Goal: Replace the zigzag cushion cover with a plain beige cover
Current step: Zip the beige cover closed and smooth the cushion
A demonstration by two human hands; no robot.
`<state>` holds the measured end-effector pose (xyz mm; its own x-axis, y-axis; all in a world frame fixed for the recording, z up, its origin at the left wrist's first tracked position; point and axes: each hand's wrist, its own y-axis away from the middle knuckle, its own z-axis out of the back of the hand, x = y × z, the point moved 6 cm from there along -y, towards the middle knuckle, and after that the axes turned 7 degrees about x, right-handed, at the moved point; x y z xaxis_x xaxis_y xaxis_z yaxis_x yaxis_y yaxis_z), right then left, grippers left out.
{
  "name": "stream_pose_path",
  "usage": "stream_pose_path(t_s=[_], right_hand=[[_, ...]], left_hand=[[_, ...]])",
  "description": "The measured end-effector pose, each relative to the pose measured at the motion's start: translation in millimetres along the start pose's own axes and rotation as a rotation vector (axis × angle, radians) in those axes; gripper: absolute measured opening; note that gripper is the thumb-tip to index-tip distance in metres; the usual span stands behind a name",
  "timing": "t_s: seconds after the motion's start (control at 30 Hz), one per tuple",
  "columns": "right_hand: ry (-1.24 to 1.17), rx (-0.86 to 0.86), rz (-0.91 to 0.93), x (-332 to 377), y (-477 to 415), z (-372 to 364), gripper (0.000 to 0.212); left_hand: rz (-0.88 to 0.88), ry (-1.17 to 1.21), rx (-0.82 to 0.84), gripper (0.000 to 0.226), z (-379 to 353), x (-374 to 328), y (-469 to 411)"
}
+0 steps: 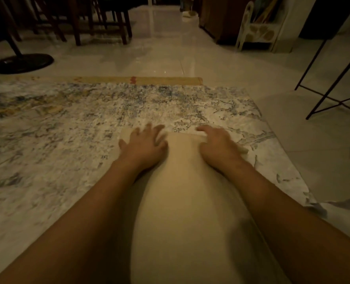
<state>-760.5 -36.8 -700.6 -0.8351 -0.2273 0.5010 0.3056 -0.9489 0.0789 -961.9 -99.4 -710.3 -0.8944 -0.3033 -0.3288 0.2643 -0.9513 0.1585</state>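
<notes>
The left hand (143, 146) lies flat with fingers spread on the far left corner of the beige cushion (182, 201). The right hand (217, 144) rests on its far right corner, though whether it grips is unclear. The cushion lies mid-frame on a mottled rug (67, 130), with tiled floor (211, 64) beyond.

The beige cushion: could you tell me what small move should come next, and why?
Probably sweep both hands outward along the far edge of the cushion to flatten it. It lies on the rug, already beige; the left hand presses with spread fingers at its far end, and the right hand rests on the far edge, where the cloth looks creased.
</notes>
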Motion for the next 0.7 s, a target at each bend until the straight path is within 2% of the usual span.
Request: stream_pose_path(t_s=[0.07,0.13,0.23,0.37,0.47,0.6,0.63,0.67,0.7], right_hand=[[0.053,0.180,0.087,30.4,-11.6,-26.3,0.049],[0.181,0.265,0.063,22.0,-22.5,-45.8,0.060],[0.162,0.240,-0.019,-16.7,-37.9,-44.9,0.075],[-0.032,0.253,-0.101,-64.0,-47.5,-41.0,0.095],[-0.139,0.275,-0.189,-97.3,-31.9,-36.3,0.087],[-0.141,0.215,-0.267,-99.1,9.5,0.6,0.053],[-0.170,0.180,-0.256,-89.1,24.4,8.4,0.052],[-0.217,0.187,-0.240,-76.6,42.6,10.1,0.059],[-0.277,0.243,-0.238,-62.6,65.2,6.0,0.077]], left_hand=[[-0.013,-0.001,0.077,0.053,-8.8,-1.2,-14.1],[0.030,0.019,0.109,0.063,-18.2,20.6,-31.2],[0.026,0.085,0.058,0.091,-18.5,52.1,-47.6],[0.075,0.291,0.052,0.085,-18.4,78.8,-43.3],[0.081,0.464,0.073,0.074,-17.1,87.3,-32.1],[0.202,0.586,0.124,0.075,-10.3,100.3,-0.9],[0.226,0.617,0.144,0.081,-8.0,102.9,15.5],[0.244,0.662,0.173,0.089,-6.5,103.8,34.9],[0.267,0.712,0.210,0.099,-7.6,106.2,57.4]])
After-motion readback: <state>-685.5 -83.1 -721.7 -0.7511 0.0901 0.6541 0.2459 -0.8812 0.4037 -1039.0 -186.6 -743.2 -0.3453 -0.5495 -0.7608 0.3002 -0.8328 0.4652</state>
